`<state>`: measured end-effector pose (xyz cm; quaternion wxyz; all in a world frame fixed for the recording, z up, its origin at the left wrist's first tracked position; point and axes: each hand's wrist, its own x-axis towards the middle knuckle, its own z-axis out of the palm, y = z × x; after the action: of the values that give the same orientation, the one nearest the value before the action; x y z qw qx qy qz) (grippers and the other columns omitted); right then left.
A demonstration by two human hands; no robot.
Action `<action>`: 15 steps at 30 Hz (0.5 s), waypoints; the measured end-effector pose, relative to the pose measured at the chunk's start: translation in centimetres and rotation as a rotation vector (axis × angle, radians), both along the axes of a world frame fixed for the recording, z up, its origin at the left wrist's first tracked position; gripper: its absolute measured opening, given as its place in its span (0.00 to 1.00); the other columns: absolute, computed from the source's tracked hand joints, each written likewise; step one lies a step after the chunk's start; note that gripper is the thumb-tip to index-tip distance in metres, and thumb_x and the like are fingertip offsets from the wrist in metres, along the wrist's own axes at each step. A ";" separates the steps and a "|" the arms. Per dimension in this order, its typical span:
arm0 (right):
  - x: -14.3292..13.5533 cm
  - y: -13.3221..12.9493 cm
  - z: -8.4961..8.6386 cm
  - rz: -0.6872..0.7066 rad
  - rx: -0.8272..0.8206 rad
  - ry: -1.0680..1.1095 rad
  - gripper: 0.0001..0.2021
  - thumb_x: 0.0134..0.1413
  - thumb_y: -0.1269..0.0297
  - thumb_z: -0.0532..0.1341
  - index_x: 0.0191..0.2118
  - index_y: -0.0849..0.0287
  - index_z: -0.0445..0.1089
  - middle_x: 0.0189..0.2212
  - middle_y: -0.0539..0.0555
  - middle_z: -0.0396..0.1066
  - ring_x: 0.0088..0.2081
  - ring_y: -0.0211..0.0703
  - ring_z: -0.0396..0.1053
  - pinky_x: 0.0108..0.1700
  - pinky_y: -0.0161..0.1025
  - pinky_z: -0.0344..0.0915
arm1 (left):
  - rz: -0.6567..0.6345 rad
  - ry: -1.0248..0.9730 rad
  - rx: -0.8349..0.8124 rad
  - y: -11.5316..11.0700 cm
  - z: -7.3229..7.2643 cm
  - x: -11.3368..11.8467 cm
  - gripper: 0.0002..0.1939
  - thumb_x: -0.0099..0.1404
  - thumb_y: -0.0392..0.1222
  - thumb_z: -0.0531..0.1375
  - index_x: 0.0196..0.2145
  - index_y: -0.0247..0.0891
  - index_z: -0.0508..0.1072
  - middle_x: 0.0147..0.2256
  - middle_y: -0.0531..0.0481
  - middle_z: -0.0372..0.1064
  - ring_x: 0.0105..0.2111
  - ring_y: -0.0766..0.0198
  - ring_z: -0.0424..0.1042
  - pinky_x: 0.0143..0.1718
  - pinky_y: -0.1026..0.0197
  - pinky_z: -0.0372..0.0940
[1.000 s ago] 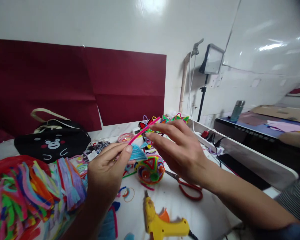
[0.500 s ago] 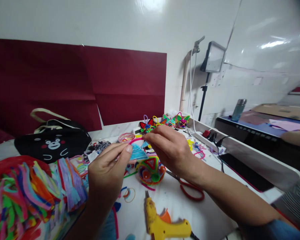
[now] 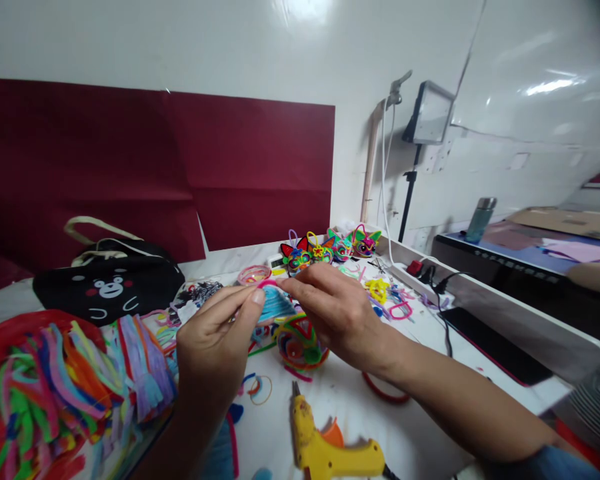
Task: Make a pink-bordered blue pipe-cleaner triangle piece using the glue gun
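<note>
Fingers [image 3: 250, 312] of L hand [image 3: 213, 343] pinch pink fuzzy strip [image 3: 267, 284] w/ thumb on top; R hand [image 3: 343, 307] has its fingertips at the other end — can't tell if they grip it or just touch. Strip arcs btwn the hands, above the counter [image 3: 265, 430]; blue ridged piece [image 3: 279, 305] shows just R of L thumb, unclear what holds it. Round multicol. ornament [image 3: 297, 350] sits below, partly behind R hand. Nearer: yellow glue gun [image 3: 330, 457], nozzle pointing away; red loop handle [image 3: 385, 393], partly hidden by R forearm. Far L: piled fuzzy strips [image 3: 75, 380] on red tray [image 3: 10, 327], black bag [image 3: 145, 283] behind. At back: four colourful figures [image 3: 323, 251] in a row. Far R — another person's arm [image 3: 593, 275].
</note>
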<state>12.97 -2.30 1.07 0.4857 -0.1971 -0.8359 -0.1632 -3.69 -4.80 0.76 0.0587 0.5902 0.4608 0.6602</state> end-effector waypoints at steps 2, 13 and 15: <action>0.0 0.0 0.0 -0.003 -0.005 -0.014 0.12 0.66 0.74 0.50 0.50 0.63 0.67 0.36 0.56 0.70 0.36 0.40 0.64 0.36 0.38 0.64 | -0.005 -0.006 0.000 0.0 0.0 0.1 0.06 0.58 0.42 0.62 0.27 0.42 0.78 0.31 0.54 0.76 0.34 0.61 0.74 0.39 0.63 0.69; 0.0 0.0 -0.2 -0.052 -0.003 -0.067 0.14 0.68 0.71 0.48 0.50 0.64 0.68 0.33 0.55 0.69 0.33 0.39 0.61 0.35 0.38 0.59 | 0.000 -0.003 -0.012 0.0 -0.1 0.0 0.06 0.58 0.43 0.62 0.27 0.42 0.78 0.31 0.53 0.76 0.35 0.61 0.73 0.39 0.62 0.69; 0.1 0.0 -0.2 -0.056 0.002 -0.071 0.14 0.68 0.71 0.48 0.50 0.64 0.68 0.33 0.55 0.69 0.33 0.40 0.60 0.35 0.39 0.59 | -0.004 -0.006 -0.019 0.0 -0.1 0.0 0.06 0.57 0.43 0.62 0.27 0.42 0.78 0.31 0.53 0.76 0.35 0.61 0.74 0.39 0.62 0.69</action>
<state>13.04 -2.30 0.89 0.4510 -0.2140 -0.8466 -0.1845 -3.68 -4.80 0.70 0.0669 0.5885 0.4659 0.6573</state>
